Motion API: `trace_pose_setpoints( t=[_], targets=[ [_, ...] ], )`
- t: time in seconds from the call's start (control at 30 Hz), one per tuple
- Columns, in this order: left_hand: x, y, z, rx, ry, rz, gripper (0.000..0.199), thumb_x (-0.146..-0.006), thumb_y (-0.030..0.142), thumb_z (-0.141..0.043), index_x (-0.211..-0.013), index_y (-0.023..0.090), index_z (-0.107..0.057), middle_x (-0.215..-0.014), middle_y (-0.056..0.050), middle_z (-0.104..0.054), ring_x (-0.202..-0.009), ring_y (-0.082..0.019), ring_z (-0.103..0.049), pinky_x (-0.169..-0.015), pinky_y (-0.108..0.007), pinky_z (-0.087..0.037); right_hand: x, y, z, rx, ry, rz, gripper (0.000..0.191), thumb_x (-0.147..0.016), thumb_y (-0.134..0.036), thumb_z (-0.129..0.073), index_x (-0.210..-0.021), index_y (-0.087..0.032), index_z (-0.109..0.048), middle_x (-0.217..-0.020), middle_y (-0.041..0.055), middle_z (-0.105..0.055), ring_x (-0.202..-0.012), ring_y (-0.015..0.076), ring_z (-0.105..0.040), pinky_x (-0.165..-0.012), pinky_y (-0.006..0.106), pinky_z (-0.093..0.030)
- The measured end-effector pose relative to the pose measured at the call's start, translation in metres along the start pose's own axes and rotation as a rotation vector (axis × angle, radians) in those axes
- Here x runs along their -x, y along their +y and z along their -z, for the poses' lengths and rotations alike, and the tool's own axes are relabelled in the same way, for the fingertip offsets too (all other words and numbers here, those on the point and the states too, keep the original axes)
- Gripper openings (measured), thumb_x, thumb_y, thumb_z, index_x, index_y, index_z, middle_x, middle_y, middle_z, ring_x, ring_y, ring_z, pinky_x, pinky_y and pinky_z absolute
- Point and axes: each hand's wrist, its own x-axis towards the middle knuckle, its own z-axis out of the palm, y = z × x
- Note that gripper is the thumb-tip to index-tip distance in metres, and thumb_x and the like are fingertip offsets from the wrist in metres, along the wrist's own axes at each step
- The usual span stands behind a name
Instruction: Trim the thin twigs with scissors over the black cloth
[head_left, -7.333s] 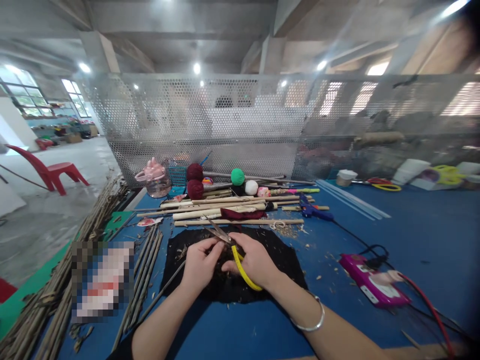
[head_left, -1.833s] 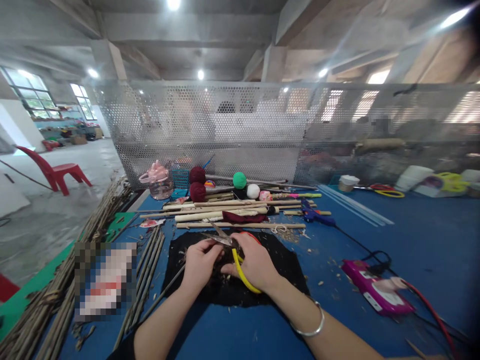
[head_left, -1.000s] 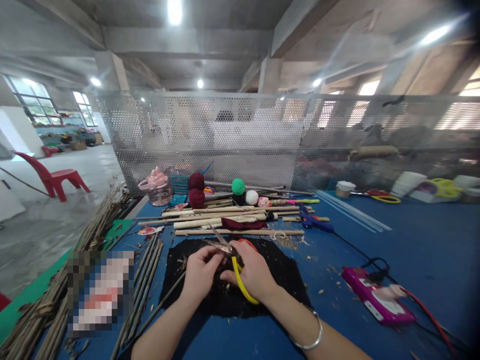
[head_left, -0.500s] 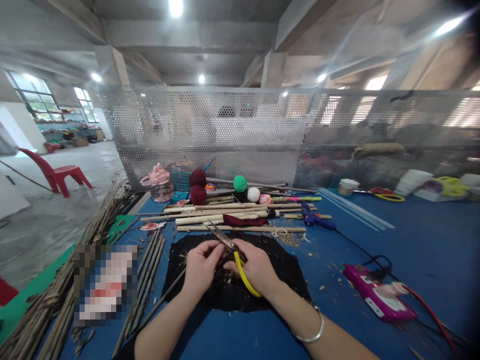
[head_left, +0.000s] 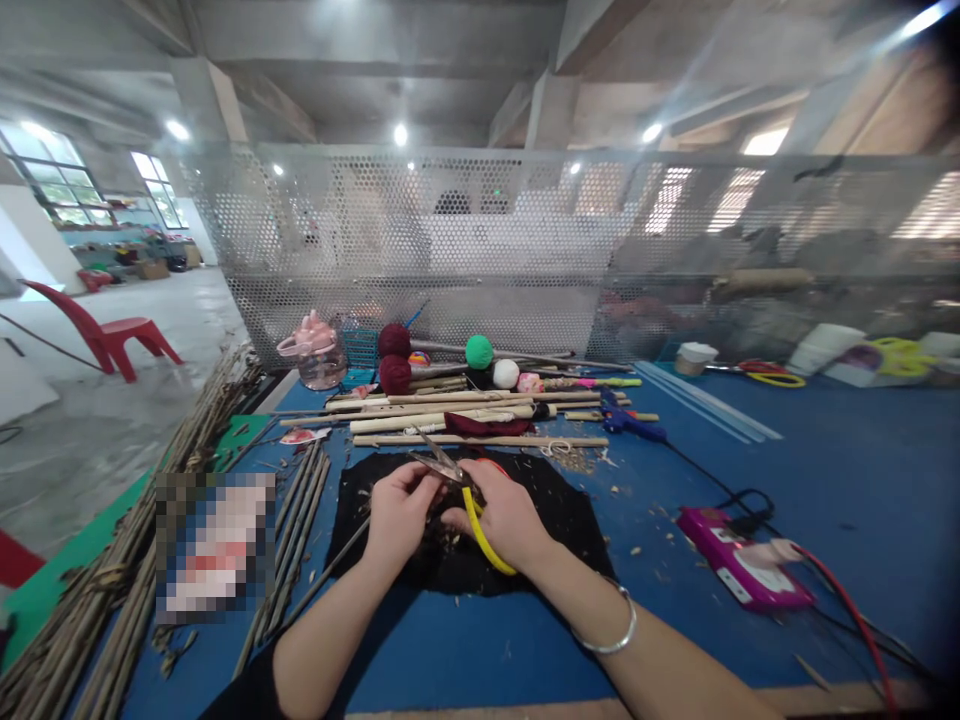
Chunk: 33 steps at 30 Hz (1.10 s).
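Observation:
Scissors (head_left: 486, 540) with yellow and red handles are in my right hand (head_left: 508, 512), their blades parted and pointing up and left. My left hand (head_left: 401, 512) is closed in a pinch just left of the blades. A thin brown stick (head_left: 337, 563) runs from the lower left into my left hand; its end among the fingers is hidden. Both hands are above a black cloth (head_left: 559, 530) strewn with pale shavings and bits of bark.
Bundled sticks (head_left: 124, 560) and several loose sticks (head_left: 296, 545) lie at left. Wooden rods (head_left: 480, 441), wine-red yarn balls (head_left: 395, 374) and a pink-lidded jug (head_left: 321, 360) are behind the cloth. At right are a blue glue gun (head_left: 634, 422) and a magenta power strip (head_left: 739, 560).
The scissor blades are spread wider than before, and the red handle now shows above my right hand. The camera view has shifted slightly. My left hand stays pinched beside the blades.

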Motion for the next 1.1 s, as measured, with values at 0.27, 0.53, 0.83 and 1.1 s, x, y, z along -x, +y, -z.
trace_pose_setpoints(
  t=[0.27,0.53,0.83,1.1],
  targets=[
    [0.000,-0.005,-0.001,0.019,-0.027,0.015,0.025,-0.068,0.035,-0.062,-0.078,0.013,-0.066,-0.071,-0.004,-0.066,-0.060,-0.011,-0.057,-0.058,-0.020,-0.046,0.000,-0.002,-0.006,0.035,0.068,0.019,0.052,-0.070,-0.053,-0.059,-0.108,-0.018,-0.050,-0.094,0.0083,-0.057,-0.087,0.0216,-0.054,-0.075,0.032,-0.044],
    [0.001,-0.005,-0.002,0.050,-0.026,0.005,0.026,-0.068,0.035,-0.063,-0.079,0.012,-0.066,-0.071,-0.005,-0.065,-0.060,-0.011,-0.057,-0.060,-0.022,-0.047,0.000,-0.003,-0.012,-0.029,0.076,0.022,0.051,-0.072,-0.051,-0.058,-0.110,-0.018,-0.049,-0.093,0.0083,-0.058,-0.084,0.0202,-0.056,-0.073,0.030,-0.045],
    [0.000,-0.006,0.001,0.015,0.037,-0.002,0.028,-0.067,0.036,-0.064,-0.080,0.012,-0.067,-0.068,-0.004,-0.065,-0.059,-0.012,-0.058,-0.060,-0.022,-0.047,0.000,-0.003,-0.010,-0.059,0.052,0.025,0.030,-0.077,-0.045,-0.055,-0.097,-0.022,-0.056,-0.089,0.0039,-0.063,-0.080,0.0169,-0.059,-0.068,0.024,-0.044],
    [-0.002,-0.003,0.000,0.024,0.051,-0.028,0.022,-0.068,0.030,-0.060,-0.080,0.013,-0.069,-0.074,-0.004,-0.068,-0.061,-0.012,-0.058,-0.061,-0.021,-0.046,0.002,-0.002,-0.009,0.067,0.063,-0.018,0.053,-0.068,-0.047,-0.062,-0.111,-0.020,-0.049,-0.100,0.0087,-0.058,-0.092,0.0221,-0.055,-0.077,0.033,-0.043]
  ],
)
